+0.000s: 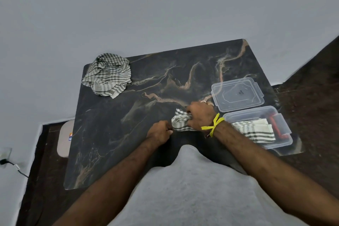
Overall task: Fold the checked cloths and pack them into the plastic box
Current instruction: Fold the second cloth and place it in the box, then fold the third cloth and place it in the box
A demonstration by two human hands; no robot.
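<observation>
A small folded checked cloth lies on the dark marbled table near its front middle. My right hand grips the cloth's right part with curled fingers. My left hand pinches its left end. To the right stands the clear plastic box, with a folded checked cloth inside it. A crumpled pile of checked cloths sits at the table's far left corner.
The box's clear lid lies flat just behind the box. Something red sits in the box's right end. A pale stool or seat stands left of the table. A wall socket and cable are at far left.
</observation>
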